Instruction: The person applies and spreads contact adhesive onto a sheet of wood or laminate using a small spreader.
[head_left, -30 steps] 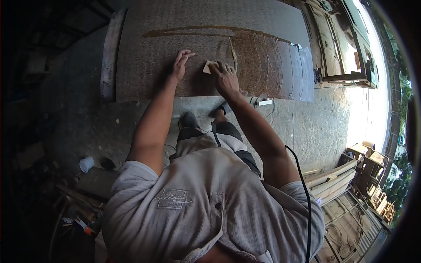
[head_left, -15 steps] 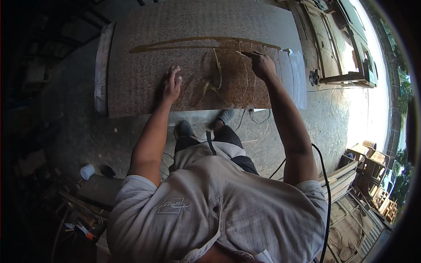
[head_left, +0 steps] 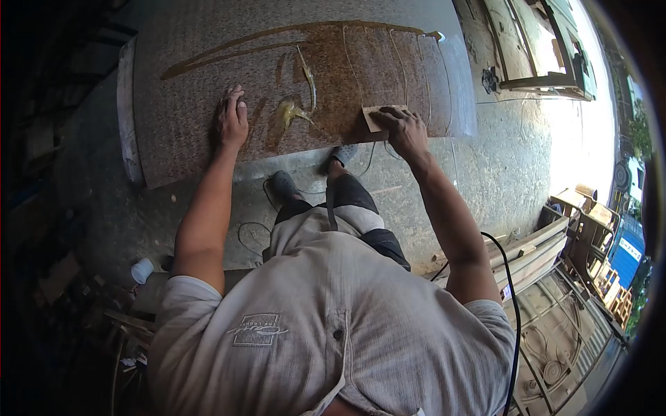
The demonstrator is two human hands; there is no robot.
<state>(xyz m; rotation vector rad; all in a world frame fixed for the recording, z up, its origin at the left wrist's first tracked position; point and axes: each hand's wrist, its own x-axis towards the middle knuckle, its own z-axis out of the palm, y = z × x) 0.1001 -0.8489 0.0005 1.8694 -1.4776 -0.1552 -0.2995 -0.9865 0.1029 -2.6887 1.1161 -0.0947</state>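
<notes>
A large brown speckled board (head_left: pixel 201 97) lies in front of me. My left hand (head_left: pixel 231 123) rests palm-down on its near left part, fingers stretched out, holding nothing. Near the board's front edge, my right hand (head_left: pixel 406 132) grips a thin, flat, tan rectangular spreader (head_left: pixel 375 118) and presses it to the surface. Between my hands sits a glossy yellowish blob of what looks like glue (head_left: pixel 290 114), with a thick streak (head_left: pixel 307 78) beyond it. A darker brown wet-looking patch (head_left: pixel 340 76) spreads left of the spreader, and thin lines of the same stuff run across the right side.
My feet in clogs (head_left: pixel 284 184) stand on the concrete floor (head_left: pixel 430 215) below the board. A cable (head_left: pixel 511 277) hangs past my right side. Wooden frames (head_left: pixel 548 83) stand at the right, timber planks (head_left: pixel 534 249) lie behind, and a white bucket (head_left: pixel 141 270) is at left.
My right hand has drawn the spreader from the far part of the board toward its near edge. My left hand stays at about the same place on the board, while the view has shifted.
</notes>
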